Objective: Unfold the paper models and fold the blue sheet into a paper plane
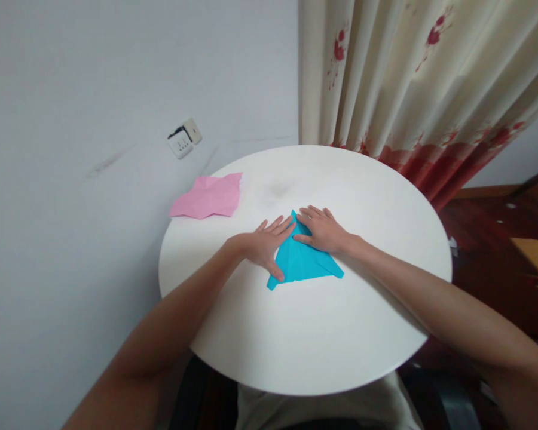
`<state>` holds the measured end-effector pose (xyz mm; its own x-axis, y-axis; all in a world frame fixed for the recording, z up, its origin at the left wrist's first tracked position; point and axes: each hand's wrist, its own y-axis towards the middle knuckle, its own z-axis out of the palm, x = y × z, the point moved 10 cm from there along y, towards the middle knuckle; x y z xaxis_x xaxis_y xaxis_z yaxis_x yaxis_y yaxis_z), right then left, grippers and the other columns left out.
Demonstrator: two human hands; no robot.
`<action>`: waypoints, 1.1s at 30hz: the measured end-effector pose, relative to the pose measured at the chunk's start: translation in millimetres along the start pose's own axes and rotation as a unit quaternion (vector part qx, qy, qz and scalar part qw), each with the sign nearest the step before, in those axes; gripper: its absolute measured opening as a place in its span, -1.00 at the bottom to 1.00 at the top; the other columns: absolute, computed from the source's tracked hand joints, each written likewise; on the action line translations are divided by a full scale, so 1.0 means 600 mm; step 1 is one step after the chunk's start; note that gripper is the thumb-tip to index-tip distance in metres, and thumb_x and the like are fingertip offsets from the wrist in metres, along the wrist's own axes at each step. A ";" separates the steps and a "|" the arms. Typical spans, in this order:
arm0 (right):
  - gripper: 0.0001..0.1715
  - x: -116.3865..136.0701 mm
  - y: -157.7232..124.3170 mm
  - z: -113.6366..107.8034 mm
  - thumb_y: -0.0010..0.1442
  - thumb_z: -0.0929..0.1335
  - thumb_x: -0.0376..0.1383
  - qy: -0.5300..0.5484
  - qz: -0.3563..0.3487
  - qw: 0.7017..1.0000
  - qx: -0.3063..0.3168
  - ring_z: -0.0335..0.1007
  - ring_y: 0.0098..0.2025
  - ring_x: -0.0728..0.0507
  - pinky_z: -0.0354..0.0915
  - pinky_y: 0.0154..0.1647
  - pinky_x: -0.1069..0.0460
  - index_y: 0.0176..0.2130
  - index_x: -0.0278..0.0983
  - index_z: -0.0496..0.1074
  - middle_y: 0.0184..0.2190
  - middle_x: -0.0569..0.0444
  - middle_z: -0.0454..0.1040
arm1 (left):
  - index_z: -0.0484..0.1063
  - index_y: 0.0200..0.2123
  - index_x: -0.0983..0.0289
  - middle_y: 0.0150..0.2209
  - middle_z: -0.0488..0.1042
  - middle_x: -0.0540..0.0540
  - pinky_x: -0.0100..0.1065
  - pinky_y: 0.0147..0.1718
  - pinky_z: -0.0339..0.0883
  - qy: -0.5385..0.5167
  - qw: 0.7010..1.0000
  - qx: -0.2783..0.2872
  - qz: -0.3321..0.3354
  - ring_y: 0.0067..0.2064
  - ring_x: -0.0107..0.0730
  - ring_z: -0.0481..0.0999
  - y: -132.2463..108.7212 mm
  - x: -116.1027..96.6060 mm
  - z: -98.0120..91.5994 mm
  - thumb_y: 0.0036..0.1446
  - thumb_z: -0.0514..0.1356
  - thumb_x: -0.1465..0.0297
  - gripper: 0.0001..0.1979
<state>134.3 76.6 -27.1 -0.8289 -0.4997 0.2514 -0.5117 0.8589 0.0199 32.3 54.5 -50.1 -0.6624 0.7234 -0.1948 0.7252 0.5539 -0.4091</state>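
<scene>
A folded sheet of blue paper (301, 263) lies on the round white table in front of me, roughly a triangle with its point facing away. Small flaps stick out at its two near corners. My left hand (269, 243) rests on its left edge, fingers spread, the thumb down near the lower left corner. On the upper right edge lies my right hand (321, 230), flat with its fingers apart, close to the tip. Both hands press on the paper without gripping it. Part of each side edge is hidden under the hands.
A creased pink sheet of paper (210, 197) lies at the table's far left edge. The white table (305, 340) stands against a wall with a socket (180, 143). A patterned curtain (385, 77) hangs behind on the right. A brown box (535, 257) is at the far right.
</scene>
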 end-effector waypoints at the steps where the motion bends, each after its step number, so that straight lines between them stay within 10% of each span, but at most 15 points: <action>1: -0.17 0.000 0.001 0.000 0.33 0.25 0.10 -0.001 0.000 1.000 0.000 -0.15 0.46 -0.47 -0.10 0.36 -0.47 0.38 -0.29 0.16 0.44 -0.22 0.03 | -0.49 0.47 0.25 0.46 -0.56 0.34 0.34 0.31 -0.46 0.004 1.000 0.005 -0.003 0.45 0.33 -0.54 -0.003 -0.003 0.003 -0.26 0.34 -0.23 0.49; 9: -0.18 0.000 0.001 -0.001 0.34 0.24 0.10 0.000 -0.002 1.000 0.001 -0.14 0.46 -0.47 -0.10 0.35 -0.48 0.38 -0.30 0.17 0.43 -0.23 0.04 | -0.40 0.48 0.26 0.46 -0.52 0.38 0.37 0.30 -0.39 -0.005 1.000 0.009 -0.022 0.44 0.40 -0.51 -0.018 -0.017 0.009 -0.28 0.34 -0.26 0.47; 17: -0.19 -0.003 0.001 -0.001 0.33 0.27 0.09 0.006 -0.005 1.000 0.001 -0.15 0.46 -0.48 -0.10 0.35 -0.48 0.37 -0.26 0.18 0.43 -0.23 0.04 | 0.11 0.39 0.14 0.46 -0.03 0.21 0.23 0.35 -0.39 -0.016 0.994 -0.108 -0.018 0.48 0.05 -0.20 -0.005 -0.011 -0.045 0.37 -0.03 0.02 -0.37; 24: -0.15 -0.018 0.007 0.001 0.29 0.31 0.10 0.045 -0.039 0.998 0.005 -0.18 0.47 -0.44 -0.10 0.36 -0.47 0.39 -0.23 0.16 0.44 -0.19 0.03 | 0.30 0.30 0.14 0.44 0.05 0.19 0.03 0.37 -0.12 -0.024 0.989 -0.125 0.077 0.45 -0.07 0.00 -0.001 -0.019 -0.053 0.39 0.02 0.16 -0.52; 33: -0.40 -0.058 0.006 -0.053 0.42 0.17 -0.09 0.272 0.051 0.959 -0.067 0.49 0.09 -0.22 0.40 0.09 -0.08 0.21 -0.40 0.41 0.12 -0.18 0.52 | 0.14 0.39 0.13 0.47 -0.08 0.22 0.09 0.37 -0.13 -0.014 0.993 -0.089 0.073 0.48 -0.08 -0.14 0.002 -0.032 -0.041 0.39 0.04 0.12 -0.43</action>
